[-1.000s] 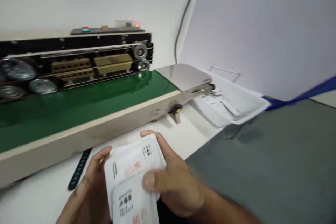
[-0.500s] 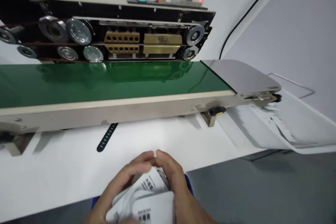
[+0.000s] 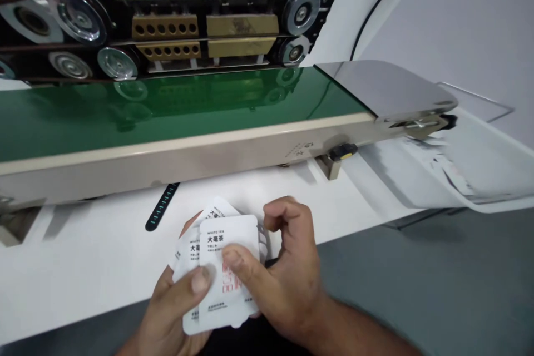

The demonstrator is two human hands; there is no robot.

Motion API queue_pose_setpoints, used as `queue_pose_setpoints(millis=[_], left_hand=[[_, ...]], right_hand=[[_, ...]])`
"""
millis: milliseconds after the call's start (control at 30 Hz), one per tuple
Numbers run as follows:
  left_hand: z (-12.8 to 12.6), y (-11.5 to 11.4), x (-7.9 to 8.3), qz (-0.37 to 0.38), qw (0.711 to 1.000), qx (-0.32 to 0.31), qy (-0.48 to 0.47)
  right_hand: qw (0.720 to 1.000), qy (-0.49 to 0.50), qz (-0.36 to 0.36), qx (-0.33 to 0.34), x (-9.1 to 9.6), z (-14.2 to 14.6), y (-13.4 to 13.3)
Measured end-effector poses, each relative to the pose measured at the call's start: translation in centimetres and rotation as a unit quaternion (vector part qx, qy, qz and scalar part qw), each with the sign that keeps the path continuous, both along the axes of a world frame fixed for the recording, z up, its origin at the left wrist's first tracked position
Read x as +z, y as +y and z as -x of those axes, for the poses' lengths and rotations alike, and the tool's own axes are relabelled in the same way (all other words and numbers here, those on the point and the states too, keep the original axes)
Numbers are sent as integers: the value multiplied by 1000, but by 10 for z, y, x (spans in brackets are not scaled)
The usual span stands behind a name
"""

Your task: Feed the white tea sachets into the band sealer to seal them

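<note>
Several white tea sachets (image 3: 229, 300), printed "WHITE TEA" with black and red characters, are fanned in a stack between my hands above the table's front edge. My left hand (image 3: 175, 306) grips the stack from the lower left, thumb across the front and fingers behind. On the right side, my right hand (image 3: 287, 267) presses its thumb on the front sachet, with its index finger curled beside the upper right edge. Its other fingers are partly hidden behind the stack.
A band sealing machine (image 3: 167, 28) with metal wheels and brass blocks stands behind a green conveyor belt (image 3: 200, 117). A black strip with markings (image 3: 162, 206) lies on the white table (image 3: 100, 267). At the right, a white bin (image 3: 492, 178) holds sachets or scraps.
The sachets have risen into fuller view and are now fanned with printed fronts upright. My hands went from cupping around them to thumbs on the front. The camera view has tilted down.
</note>
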State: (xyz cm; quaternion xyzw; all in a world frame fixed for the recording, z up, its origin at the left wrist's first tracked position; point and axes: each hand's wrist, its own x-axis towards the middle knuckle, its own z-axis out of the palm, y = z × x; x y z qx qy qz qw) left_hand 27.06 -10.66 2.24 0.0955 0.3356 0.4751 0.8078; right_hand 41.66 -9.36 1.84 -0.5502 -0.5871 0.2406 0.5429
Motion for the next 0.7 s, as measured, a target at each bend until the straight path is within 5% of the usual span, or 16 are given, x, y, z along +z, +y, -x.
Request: queue_pose_setpoints(millis=[133,233,333,500,600,700], left_hand=[[-6,5,5,8,999,28,25],[-9,8,6,0,995,63,77],[-10,10,5,-2,995,70,70],[-11,14,7,17,995,80,63],[-8,13,6,26,991,75,103],[0,12,-6,75,978,47,188]], right_hand=[[995,48,-38,73,-5,-1,-12],[992,57,42,102,-3,-3,-16],[968,170,137,125,5,-7,-10],[926,333,128,123,21,-18,-1],[954,261,103,109,24,-25,0],[995,83,-39,43,21,-30,7]])
